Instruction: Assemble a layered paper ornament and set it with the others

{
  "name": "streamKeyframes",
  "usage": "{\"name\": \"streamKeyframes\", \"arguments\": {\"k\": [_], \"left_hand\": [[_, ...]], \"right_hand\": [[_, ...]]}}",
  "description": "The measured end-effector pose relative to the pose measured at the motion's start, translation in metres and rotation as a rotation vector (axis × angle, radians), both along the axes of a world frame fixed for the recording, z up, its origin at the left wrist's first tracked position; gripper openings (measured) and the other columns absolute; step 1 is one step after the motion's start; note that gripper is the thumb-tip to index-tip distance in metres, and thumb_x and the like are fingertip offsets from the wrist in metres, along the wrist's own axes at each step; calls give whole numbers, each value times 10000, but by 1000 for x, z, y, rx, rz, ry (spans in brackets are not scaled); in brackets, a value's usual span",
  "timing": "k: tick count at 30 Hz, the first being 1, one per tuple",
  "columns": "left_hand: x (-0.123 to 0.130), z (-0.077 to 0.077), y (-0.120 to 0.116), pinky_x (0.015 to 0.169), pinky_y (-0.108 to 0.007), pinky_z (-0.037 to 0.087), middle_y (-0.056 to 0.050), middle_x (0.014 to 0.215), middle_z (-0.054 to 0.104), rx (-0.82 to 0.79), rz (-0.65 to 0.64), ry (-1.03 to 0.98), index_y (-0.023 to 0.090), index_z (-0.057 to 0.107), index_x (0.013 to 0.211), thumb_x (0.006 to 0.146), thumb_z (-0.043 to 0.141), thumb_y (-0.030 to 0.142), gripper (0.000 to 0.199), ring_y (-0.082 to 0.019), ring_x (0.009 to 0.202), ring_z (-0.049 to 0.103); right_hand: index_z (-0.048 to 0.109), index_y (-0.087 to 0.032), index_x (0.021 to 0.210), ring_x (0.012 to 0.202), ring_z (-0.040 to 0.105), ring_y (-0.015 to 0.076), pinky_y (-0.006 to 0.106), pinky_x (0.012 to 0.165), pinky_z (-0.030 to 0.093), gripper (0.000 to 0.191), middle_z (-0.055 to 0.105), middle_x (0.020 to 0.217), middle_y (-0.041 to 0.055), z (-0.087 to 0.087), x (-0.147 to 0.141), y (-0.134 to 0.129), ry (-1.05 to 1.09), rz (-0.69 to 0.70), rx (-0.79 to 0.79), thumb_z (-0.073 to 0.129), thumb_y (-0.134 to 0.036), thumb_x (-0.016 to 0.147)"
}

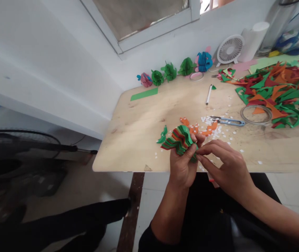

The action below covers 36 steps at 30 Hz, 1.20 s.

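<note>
My left hand [184, 168] is wrapped round a thick stack of green, orange and red paper cutouts [179, 140] with wavy edges, held above the table's front edge. The fingertips of my right hand [226, 168] pinch at the stack's right end, beside my left thumb; whether they hold a single sheet or a small piece is hidden. Just behind the stack lie loose orange cutouts [209, 129] and, to its left, a green cutout [162, 135]. Small white paper squares [219, 132] are scattered around them.
Blue-handled thread snips [230, 121], a tape roll [256, 114] and a marker [209, 95] lie on the wooden table [128, 140]. Paper scraps [275, 91] heap at the right. Finished paper figures [170, 71] and a white fan [230, 49] line the wall. A floor fan [20, 150] stands left.
</note>
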State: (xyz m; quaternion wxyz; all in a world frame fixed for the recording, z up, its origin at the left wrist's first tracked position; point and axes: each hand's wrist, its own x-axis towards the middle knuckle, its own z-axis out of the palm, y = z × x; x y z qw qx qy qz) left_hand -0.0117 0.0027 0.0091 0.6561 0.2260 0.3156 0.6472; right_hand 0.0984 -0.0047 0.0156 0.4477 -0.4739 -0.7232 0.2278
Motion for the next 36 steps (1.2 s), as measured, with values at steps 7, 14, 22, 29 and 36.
{"name": "streamKeyframes", "arguments": {"k": [7, 14, 22, 29, 36], "left_hand": [[-1, -1, -2, 944, -351, 453, -16, 900, 654, -39, -56, -17, 199, 664, 846, 684, 771, 213, 194, -189, 968, 625], [-1, -4, -1, 937, -364, 456, -18, 880, 640, -55, -64, -38, 194, 652, 822, 657, 790, 224, 217, -198, 970, 616], [-4, -7, 3, 1062, -358, 403, 27, 832, 630, -26, -5, -97, 209, 695, 842, 683, 759, 129, 190, -124, 915, 630], [-4, -7, 8, 975, -389, 453, 2, 840, 683, -30, -48, 23, 206, 705, 878, 648, 781, 152, 248, -164, 864, 653], [-3, -10, 12, 633, -251, 480, -33, 773, 708, -60, -87, 208, 168, 696, 880, 638, 804, 203, 267, -154, 708, 647]], "right_hand": [[567, -259, 749, 843, 654, 232, 357, 764, 476, 100, 677, 762, 21, 1, 3, 2, 65, 36, -147, 562, -187, 819], [552, -242, 721, 696, 615, 183, 313, 689, 481, 110, 611, 686, -9, 0, 7, 6, 96, 93, -249, 570, -229, 828], [541, -252, 714, 630, 588, 166, 282, 595, 457, 140, 612, 682, -16, 3, 28, -5, 80, 157, -325, 557, -273, 852], [564, -244, 687, 628, 608, 202, 331, 624, 454, 166, 650, 680, 9, -30, 58, 10, -55, -216, -231, 579, -358, 806], [625, -234, 854, 758, 645, 221, 355, 730, 488, 127, 676, 748, 25, -24, 53, 19, 75, -195, -234, 586, -353, 837]]}}
